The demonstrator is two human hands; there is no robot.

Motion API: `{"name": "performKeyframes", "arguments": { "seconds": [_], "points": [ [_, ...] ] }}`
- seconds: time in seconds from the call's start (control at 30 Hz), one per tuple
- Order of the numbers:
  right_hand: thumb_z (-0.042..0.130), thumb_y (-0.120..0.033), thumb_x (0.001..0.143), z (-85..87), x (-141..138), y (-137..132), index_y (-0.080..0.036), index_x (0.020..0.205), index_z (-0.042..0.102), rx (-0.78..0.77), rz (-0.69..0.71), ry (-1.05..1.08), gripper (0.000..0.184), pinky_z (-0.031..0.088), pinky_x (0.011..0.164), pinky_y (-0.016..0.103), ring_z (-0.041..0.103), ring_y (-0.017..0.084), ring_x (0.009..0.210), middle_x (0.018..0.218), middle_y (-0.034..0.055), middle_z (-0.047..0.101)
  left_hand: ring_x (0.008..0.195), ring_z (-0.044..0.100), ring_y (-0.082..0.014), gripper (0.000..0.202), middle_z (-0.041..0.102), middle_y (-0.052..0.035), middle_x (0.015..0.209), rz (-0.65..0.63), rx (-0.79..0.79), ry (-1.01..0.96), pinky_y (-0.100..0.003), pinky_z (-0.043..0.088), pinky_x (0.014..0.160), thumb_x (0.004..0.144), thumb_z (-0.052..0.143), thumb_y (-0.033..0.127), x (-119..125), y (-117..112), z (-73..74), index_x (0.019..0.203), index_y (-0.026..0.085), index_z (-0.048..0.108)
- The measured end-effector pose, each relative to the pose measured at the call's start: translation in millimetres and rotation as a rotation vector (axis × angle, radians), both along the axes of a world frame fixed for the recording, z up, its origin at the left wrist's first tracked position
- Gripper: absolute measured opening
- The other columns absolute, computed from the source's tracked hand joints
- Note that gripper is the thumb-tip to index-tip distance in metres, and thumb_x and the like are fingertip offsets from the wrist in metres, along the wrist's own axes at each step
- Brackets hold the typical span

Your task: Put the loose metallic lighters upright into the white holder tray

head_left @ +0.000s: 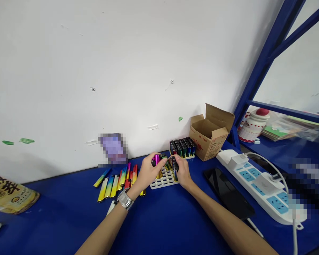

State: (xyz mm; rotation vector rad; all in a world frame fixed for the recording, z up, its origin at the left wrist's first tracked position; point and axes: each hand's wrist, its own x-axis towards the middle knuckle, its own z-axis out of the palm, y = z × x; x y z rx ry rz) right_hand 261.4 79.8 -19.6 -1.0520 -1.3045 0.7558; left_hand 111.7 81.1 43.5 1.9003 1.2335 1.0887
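Observation:
A white perforated tray with oval holes sits on the blue table, with several lighters standing along its right side. My left hand, wearing a metal watch, is over the tray's left part. Its curled fingers hold a shiny magenta lighter, and a green lighter lies by the fingertips. My right hand is closed around the black-topped lighters at the tray's right edge. Left of the tray lies a loose pile of lighters in yellow, red and blue, partly hidden behind my left hand and wrist.
Behind my right hand stands a full block of lighters, next to an open cardboard box. A black phone and a white power strip lie to the right. A yellow package is at the far left.

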Motion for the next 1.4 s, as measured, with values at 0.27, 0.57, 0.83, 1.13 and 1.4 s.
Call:
{"name": "performKeyframes", "arguments": {
  "seconds": [0.27,0.57,0.83,1.13,1.4],
  "points": [
    [0.04,-0.049,0.087,-4.1,21,12,-0.016,0.079,0.065,-0.063,0.103,0.221,0.042,0.048,0.061,0.029,0.061,0.019,0.063,0.067,0.0055,0.066,0.032,0.025,-0.006,0.039,0.032,0.0091,0.039,0.059,-0.626,0.294,-0.02,0.014,0.032,0.069,0.066,0.051,-39,18,28.1,0.059,0.02,0.045],
    [0.039,-0.05,0.089,-12.6,22,15,-0.016,0.083,0.067,-0.036,-0.027,0.143,0.045,0.05,0.065,0.031,0.062,0.021,0.069,0.073,0.007,0.068,0.037,0.048,-0.0145,0.04,0.049,0.0063,0.046,-0.006,-0.588,0.567,-0.023,0.035,0.037,0.078,0.054,0.049,-37,7,14.7,0.1,0.016,0.048],
    [0.039,-0.052,0.088,-11.1,22,14,-0.016,0.079,0.066,-0.05,-0.027,0.118,0.046,0.049,0.064,0.029,0.062,0.02,0.069,0.073,0.0066,0.068,0.083,0.066,-0.0223,0.033,0.058,-0.0183,0.113,0.101,-0.273,0.788,-0.029,0.047,0.067,0.089,0.039,0.027,-34,-4,18.7,0.118,0.013,0.044],
    [0.034,-0.052,0.089,-8.7,21,11,-0.017,0.085,0.064,-0.044,0.009,0.099,0.047,0.049,0.067,0.031,0.063,0.02,0.072,0.076,0.0062,0.067,0.092,0.057,-0.0275,0.029,0.062,-0.0144,0.091,0.156,0.272,1.022,-0.041,0.044,0.081,0.088,0.033,0.009,-31,-18,-15.3,0.106,0.011,0.056],
    [0.069,-0.027,0.064,5.5,22,-3,-0.022,0.106,0.052,0.033,0.038,-0.142,0.046,0.049,0.073,0.031,0.063,0.02,0.079,0.087,0.0033,0.066,0.094,0.054,-0.0257,0.026,0.061,-0.0102,0.093,0.12,0.334,0.955,-0.042,0.044,0.084,0.094,0.034,0.02,-24,-25,-22.3,0.099,0.016,0.059]
  ]
}}
